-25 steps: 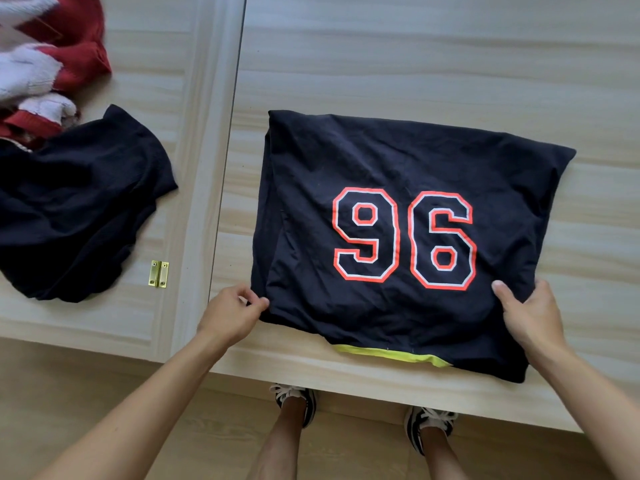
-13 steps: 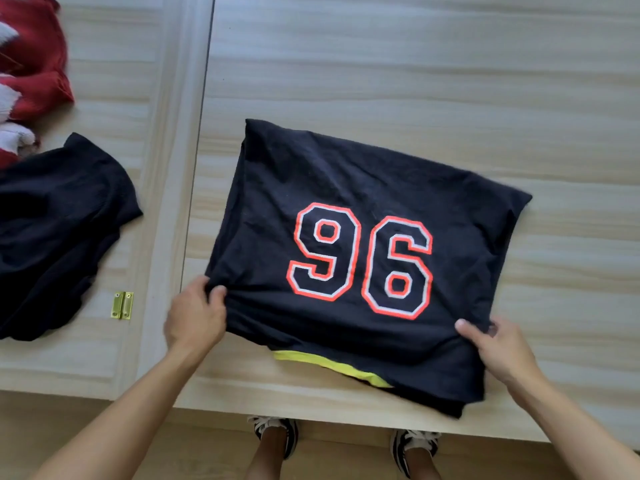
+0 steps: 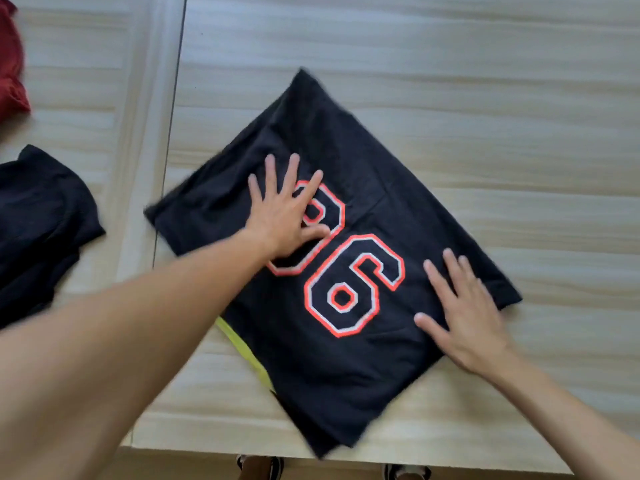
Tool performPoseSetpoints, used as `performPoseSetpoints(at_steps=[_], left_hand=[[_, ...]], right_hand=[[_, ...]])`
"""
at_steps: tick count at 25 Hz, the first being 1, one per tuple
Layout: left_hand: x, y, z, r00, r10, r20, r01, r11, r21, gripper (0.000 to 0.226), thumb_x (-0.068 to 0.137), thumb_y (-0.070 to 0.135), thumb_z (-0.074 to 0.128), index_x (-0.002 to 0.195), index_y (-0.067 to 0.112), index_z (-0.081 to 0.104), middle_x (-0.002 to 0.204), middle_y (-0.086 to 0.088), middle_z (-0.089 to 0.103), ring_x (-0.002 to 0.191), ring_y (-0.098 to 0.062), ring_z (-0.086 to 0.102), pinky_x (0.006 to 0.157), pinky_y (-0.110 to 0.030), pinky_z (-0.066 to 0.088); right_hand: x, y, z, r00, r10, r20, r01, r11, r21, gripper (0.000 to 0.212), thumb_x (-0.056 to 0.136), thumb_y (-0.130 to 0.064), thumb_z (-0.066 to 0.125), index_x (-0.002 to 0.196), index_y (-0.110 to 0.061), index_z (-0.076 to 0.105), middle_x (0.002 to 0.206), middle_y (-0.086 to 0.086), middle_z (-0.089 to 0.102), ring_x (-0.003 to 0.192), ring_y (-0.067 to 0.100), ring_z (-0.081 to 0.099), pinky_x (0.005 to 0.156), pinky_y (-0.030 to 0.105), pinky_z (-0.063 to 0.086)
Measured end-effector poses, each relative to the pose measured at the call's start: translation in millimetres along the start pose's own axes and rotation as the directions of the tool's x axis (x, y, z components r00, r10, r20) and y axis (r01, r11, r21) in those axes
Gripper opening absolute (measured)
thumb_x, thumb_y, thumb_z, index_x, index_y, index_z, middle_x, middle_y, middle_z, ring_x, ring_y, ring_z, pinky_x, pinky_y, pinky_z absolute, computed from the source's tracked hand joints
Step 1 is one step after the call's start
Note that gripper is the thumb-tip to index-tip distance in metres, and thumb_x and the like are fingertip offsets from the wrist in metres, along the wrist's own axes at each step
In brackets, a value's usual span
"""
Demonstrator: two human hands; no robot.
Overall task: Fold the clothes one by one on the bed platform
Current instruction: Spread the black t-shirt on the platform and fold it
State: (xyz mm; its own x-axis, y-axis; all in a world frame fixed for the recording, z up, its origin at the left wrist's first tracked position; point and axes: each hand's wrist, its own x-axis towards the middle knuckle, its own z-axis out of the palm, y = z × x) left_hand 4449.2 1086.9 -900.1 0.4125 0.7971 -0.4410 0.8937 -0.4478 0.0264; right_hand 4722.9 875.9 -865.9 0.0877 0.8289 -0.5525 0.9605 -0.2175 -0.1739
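Releasing jersey (image 3: 346, 368) corners, left grip (image 3: 284, 220) and right grip (image 3: 467, 317) now press flat-fingered on it, rotated askew; fold nearly done.

Bed platform (image 3: 485, 116): pale wood-grain panels, smooth, low satin sheen. Can't tell solid wood from laminate. Folded black shirt (image 3: 329, 375): soft knit cloth, matt, fine creases across the surface. Number print (image 3: 377, 271) on it: orange and white outline, flat and smooth-looking, brighter than the cloth around it. Yellow-green trim (image 3: 239, 346) at the shirt's edge: cloth, matt. Dark garment (image 3: 41, 230) at left: same kind of matt cloth, rumpled. Red garment (image 3: 8, 74) in the corner: matt cloth, texture too blurred to call.
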Motion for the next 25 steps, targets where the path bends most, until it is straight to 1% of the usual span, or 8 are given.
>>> performPoseSetpoints(at_steps=[3,5,8,11,13,15,19,25], left_hand=[[11.8,10.9,-37.9,0.959,0.148,-0.243,-0.118,0.984,0.131,0.078,0.089,0.041,0.066,0.155,0.015,0.034,0.166,-0.021,0.018,0.154,-0.044,0.011,0.118,-0.068,0.02],[-35.1,37.7,-32.8,0.83,0.425,-0.361,-0.431,0.9,0.068,0.056,0.078,0.03,0.069,0.128,0.008,0.057,0.142,-0.022,0.051,0.133,-0.044,0.046,0.102,-0.059,0.043],[-162.2,39.0,7.7,0.774,0.633,-0.019,-0.63,0.773,0.068,0.082,0.068,0.073,0.066,0.122,0.012,0.056,0.128,-0.01,0.054,0.113,-0.033,0.052,0.086,-0.048,0.051],[-218.3,-0.6,51.5,0.853,0.463,0.242,-0.499,0.859,0.114,0.119,0.045,0.082,0.076,0.14,0.014,0.052,0.138,-0.009,0.052,0.119,-0.034,0.051,0.084,-0.051,0.052],[-220.5,-15.0,62.7,0.882,0.444,0.156,-0.465,0.873,0.145,0.087,0.064,0.047,0.082,0.14,0.016,0.054,0.137,-0.01,0.056,0.119,-0.035,0.055,0.082,-0.05,0.053],[-216.0,-20.9,66.3,0.876,0.482,0.016,-0.481,0.872,0.096,0.054,0.074,0.008,0.056,0.127,0.015,0.063,0.127,-0.009,0.062,0.111,-0.033,0.061,0.075,-0.042,0.057],[-199.3,-17.7,41.3,0.97,0.241,0.037,-0.22,0.929,-0.299,0.044,0.069,-0.002,0.053,0.097,0.032,0.061,0.091,0.014,0.069,0.085,-0.015,0.064,0.057,-0.033,0.052],[-136.5,-72.5,-87.1,0.971,0.237,-0.002,-0.164,0.664,-0.729,0.045,0.06,0.003,0.045,0.094,0.025,0.066,0.085,0.018,0.068,0.081,0.003,0.062,0.072,-0.012,0.044]], right_hand=[[-53.1,-3.1,27.6,0.989,-0.147,-0.004,0.146,0.988,-0.056,0.084,0.082,-0.067,0.047,0.156,-0.028,0.035,0.166,0.005,0.024,0.148,0.03,0.032,0.109,0.046,0.042],[-74.3,-4.0,30.3,0.954,-0.295,0.054,0.297,0.955,-0.031,0.088,0.076,-0.06,0.06,0.155,-0.03,0.034,0.16,0.002,0.03,0.142,0.027,0.042,0.109,0.038,0.04],[-66.9,17.3,23.9,0.881,-0.444,0.166,0.469,0.867,-0.168,0.106,0.054,-0.031,0.075,0.153,-0.026,0.039,0.158,0.006,0.037,0.143,0.025,0.039,0.11,0.038,0.028],[-49.2,38.2,18.3,0.805,-0.57,0.164,0.592,0.758,-0.274,0.089,0.056,-0.011,0.075,0.142,-0.021,0.054,0.146,0.01,0.051,0.132,0.028,0.05,0.103,0.037,0.042],[-37.1,40.2,12.8,0.746,-0.664,0.059,0.645,0.696,-0.316,0.05,0.071,-0.006,0.06,0.12,-0.018,0.064,0.129,0.008,0.06,0.114,0.027,0.06,0.086,0.034,0.055],[-28.5,33.9,6.8,0.746,-0.666,0.014,0.64,0.71,-0.293,0.027,0.078,-0.003,0.045,0.095,-0.018,0.061,0.113,0.003,0.062,0.099,0.025,0.063,0.076,0.031,0.054],[-27.8,17.8,-13.6,0.842,-0.538,0.032,0.538,0.843,0.02,0.011,0.082,-0.019,0.048,0.088,-0.029,0.048,0.086,-0.014,0.054,0.079,0.016,0.056,0.084,0.031,0.045],[19.1,-18.9,-132.7,0.952,-0.278,-0.131,0.302,0.762,0.573,0.014,0.079,-0.014,0.06,0.087,-0.025,0.065,0.079,0.0,0.068,0.074,0.011,0.06,0.073,0.036,0.047]])
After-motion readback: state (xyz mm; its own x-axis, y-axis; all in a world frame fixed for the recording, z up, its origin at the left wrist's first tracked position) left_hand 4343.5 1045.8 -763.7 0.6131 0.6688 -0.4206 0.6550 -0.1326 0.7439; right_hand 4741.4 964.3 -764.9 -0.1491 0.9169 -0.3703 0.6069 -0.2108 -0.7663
